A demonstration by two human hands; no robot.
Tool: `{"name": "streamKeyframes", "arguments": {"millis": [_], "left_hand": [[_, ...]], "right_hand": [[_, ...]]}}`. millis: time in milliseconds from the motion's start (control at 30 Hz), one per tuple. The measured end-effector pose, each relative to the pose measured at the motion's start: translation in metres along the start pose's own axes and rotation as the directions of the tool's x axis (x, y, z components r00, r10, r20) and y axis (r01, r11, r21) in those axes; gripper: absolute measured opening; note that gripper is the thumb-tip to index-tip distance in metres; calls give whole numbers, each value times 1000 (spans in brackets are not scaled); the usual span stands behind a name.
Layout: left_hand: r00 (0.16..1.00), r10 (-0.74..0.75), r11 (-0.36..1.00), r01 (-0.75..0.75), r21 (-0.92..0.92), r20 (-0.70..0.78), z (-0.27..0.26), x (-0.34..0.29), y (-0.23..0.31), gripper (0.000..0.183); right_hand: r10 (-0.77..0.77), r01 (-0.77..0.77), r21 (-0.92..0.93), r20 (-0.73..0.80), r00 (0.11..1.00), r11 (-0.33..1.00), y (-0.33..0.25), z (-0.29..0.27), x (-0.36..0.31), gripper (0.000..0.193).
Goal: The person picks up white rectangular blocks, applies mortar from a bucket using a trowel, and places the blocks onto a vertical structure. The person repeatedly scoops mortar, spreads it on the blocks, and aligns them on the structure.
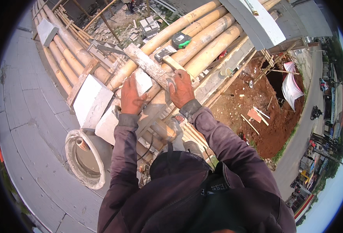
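Note:
My left hand [132, 95] is closed on a small white block piece [143, 80], its thumb toward the block's near edge. To the right, my right hand [182, 90] grips the near end of a short, mortar-stained wooden board [147, 63], which slants across the bamboo poles [194, 29]. The undersides of both grips are hidden. Just beyond the board lie a green-and-black tape measure [180, 40] and a grey box-like thing [165, 53]. Left of my left hand, a large white block [91, 100] stands by another pale block [108, 123].
A mortar-crusted bucket [86, 159] with a round handle inside stands on the grey block wall [35, 116] at left. A long white-edged slab [257, 23] is at upper right. Far below are a red-earth pit [262, 112], stacked blocks [150, 28] and a road [299, 132].

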State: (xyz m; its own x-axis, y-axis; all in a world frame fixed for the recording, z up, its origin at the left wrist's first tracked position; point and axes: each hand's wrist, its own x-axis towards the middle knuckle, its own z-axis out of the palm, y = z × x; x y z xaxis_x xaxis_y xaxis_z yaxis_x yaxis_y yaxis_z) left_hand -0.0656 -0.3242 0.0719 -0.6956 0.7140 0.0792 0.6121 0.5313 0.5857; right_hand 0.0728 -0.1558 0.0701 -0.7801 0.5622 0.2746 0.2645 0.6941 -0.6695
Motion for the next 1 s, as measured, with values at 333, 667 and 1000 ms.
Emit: {"name": "streamKeyframes", "arguments": {"millis": [333, 667, 1000], "left_hand": [[811, -441, -20, 418, -908, 383, 6, 10, -20, 60], [431, 331, 317, 787, -529, 839, 82, -72, 147, 63], [-143, 496, 551, 814, -184, 856, 161, -142, 273, 50]], "right_hand": [[365, -365, 4, -60, 929, 931, 24, -80, -127, 37], [726, -611, 437, -166, 667, 661, -16, -97, -250, 84], [888, -323, 835, -364, 281, 445, -42, -176, -350, 95]]}}
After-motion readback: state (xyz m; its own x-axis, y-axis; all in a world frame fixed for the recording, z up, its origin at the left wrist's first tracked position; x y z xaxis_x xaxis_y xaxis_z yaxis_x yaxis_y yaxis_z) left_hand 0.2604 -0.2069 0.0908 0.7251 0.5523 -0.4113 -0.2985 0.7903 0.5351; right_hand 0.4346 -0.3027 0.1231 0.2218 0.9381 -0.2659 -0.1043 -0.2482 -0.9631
